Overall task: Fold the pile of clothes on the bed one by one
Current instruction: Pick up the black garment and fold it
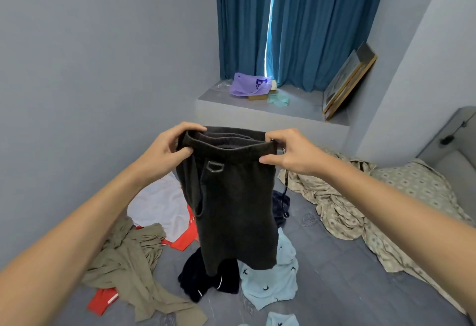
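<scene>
Dark shorts (231, 209) held up by waistband, left hand (164, 150) and right hand (291, 153) fingers pinching each corner above the bed (334, 274); next probably lay flat, fold.

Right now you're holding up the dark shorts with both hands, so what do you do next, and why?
Probably lower the dark shorts flat onto the grey bed. The left hand and right hand pinch the waistband and the shorts hang in the air, so folding likely needs a surface.
</scene>
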`<state>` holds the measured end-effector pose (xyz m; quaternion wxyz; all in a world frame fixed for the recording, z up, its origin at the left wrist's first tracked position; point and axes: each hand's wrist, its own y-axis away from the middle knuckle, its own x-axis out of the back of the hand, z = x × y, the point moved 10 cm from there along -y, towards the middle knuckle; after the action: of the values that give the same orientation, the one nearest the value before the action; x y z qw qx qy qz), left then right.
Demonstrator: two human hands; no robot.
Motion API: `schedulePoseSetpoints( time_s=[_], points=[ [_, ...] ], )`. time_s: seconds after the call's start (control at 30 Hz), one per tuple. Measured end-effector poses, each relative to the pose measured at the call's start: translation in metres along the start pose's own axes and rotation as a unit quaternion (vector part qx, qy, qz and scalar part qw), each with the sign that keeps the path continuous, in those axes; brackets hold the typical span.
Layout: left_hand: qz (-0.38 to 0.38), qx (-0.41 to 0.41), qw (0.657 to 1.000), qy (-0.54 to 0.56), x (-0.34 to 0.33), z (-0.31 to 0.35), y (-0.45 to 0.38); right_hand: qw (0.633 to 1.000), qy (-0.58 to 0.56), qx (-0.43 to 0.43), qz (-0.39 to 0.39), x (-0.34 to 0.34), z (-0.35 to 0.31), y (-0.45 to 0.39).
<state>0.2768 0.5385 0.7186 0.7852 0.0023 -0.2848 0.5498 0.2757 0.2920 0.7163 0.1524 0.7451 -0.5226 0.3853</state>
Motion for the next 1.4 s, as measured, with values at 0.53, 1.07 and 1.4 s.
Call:
schedulePoseSetpoints(
  time_s=[0.53, 1.07, 1.4],
  points=[
    [-0.005, 0.026, 0.996, 0.082, 0.021, -0.005, 0.049, 0.993, -0.040, -0.041, 0.102, -0.010, -0.057, 0.036],
    [0.066, 0.041, 0.979, 0.190, 0.101, -0.024, 0.110, 0.949, -0.159, -0.168, 0.212, -0.098, -0.143, 0.063],
    [0.042, 0.147, 0.972, 0.176, 0.073, -0.147, 0.118, 0.918, -0.253, -0.240, 0.189, -0.197, -0.043, 0.047]
  ],
)
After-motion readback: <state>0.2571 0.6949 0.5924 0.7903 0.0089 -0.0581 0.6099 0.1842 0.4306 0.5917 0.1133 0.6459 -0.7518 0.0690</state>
